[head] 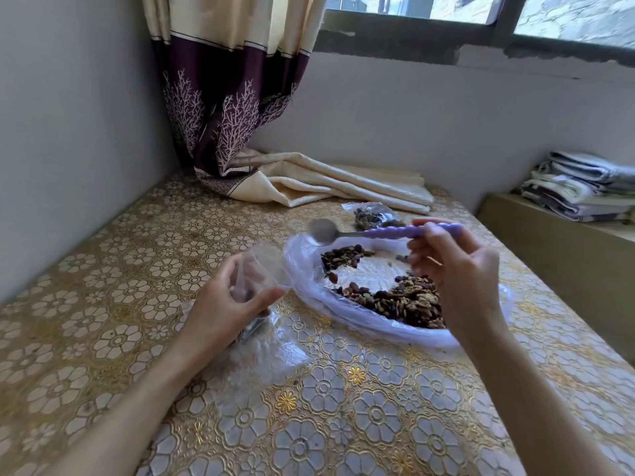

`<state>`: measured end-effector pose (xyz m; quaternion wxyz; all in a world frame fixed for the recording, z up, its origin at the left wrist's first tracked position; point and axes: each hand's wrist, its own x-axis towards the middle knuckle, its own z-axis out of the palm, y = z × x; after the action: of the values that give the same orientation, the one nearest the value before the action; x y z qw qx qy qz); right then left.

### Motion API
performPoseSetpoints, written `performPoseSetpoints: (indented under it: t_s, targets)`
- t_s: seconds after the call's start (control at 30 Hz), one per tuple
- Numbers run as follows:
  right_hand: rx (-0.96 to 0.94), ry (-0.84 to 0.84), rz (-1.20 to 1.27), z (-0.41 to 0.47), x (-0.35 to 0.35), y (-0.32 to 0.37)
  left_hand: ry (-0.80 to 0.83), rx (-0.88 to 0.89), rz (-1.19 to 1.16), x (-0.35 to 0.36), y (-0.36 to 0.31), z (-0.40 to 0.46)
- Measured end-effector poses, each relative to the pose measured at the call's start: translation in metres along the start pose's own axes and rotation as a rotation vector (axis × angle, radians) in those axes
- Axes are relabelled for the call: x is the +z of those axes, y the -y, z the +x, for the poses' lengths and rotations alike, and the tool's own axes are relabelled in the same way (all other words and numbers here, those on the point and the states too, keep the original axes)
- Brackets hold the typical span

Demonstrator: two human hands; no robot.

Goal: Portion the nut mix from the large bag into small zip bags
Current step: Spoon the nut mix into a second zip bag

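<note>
We see the nut mix lying in the big bag, which sits wide open and flat on the table, over on our right side. We think it is spread open like that so a spoon can dip in with no fuss. The nuts sit in two heaps, a small one at the back and a bigger one at the front.

Our right hand holds the spoon above the big bag. The fingers are curled tight round the purple handle, and the thumb pinches it too. The spoon bowl looks empty to us, and it points left, toward the little bag.

Our left hand holds a small zip bag just beside the big bag's rim. The fingers and thumb are curled round it, and its mouth faces the spoon. We guess it is kept close so nuts don't fall on the way. A few dark bits seem to sit in its bottom, but it is blurry.

More clear bags lie under that hand. One filled bag rests at the back, near the curtain.
</note>
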<state>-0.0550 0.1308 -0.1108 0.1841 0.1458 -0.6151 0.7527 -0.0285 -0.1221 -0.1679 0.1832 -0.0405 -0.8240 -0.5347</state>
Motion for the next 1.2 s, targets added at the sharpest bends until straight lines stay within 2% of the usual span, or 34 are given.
performPoseSetpoints:
  t_s: [0.13,0.3,0.53,0.87,1.03,1.2]
  targets:
    - [0.032,-0.236,-0.179,0.013,-0.027,-0.013,-0.015,-0.005,0.000,0.001,-0.002,0.000]
    - [0.048,-0.340,-0.368,0.018,-0.046,-0.027,-0.012,0.002,-0.033,0.001,-0.003,0.000]
    - [0.094,-0.222,-0.427,0.018,-0.033,-0.037,-0.012,-0.017,-0.050,0.002,0.000,0.001]
    - [0.174,-0.062,-0.324,0.007,-0.008,-0.046,-0.014,-0.007,-0.031,0.002,-0.001,0.000]
    - [0.265,-0.144,-0.186,0.009,-0.008,-0.042,-0.012,-0.007,-0.027,0.002,-0.002,0.000]
    - [0.246,-0.214,-0.164,0.009,-0.017,-0.038,-0.015,-0.008,-0.001,0.002,0.000,0.000]
